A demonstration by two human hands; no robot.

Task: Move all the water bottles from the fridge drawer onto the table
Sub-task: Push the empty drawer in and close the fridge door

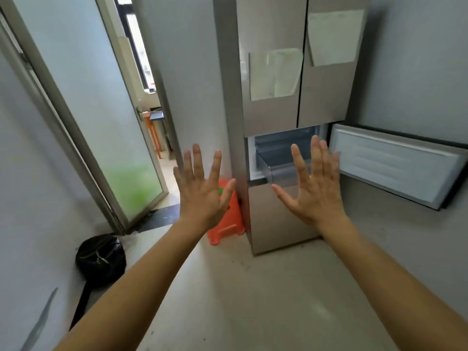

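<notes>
A tall beige fridge (273, 72) stands ahead against the wall. Its middle compartment is open, with the door (395, 168) swung out to the right. A clear drawer (281, 173) sticks out of that compartment; I cannot see any water bottles in it from here. My left hand (202, 191) is held up with fingers spread, empty, left of the fridge. My right hand (314, 186) is also raised and spread, empty, in front of the drawer. No table shows in this view.
An orange plastic stool (228, 224) stands beside the fridge's left side. A black bag (101, 257) lies on the floor at the left. A frosted glass door (101, 110) stands ajar, leading to another room. Pale floor (253, 300) stretches before the fridge.
</notes>
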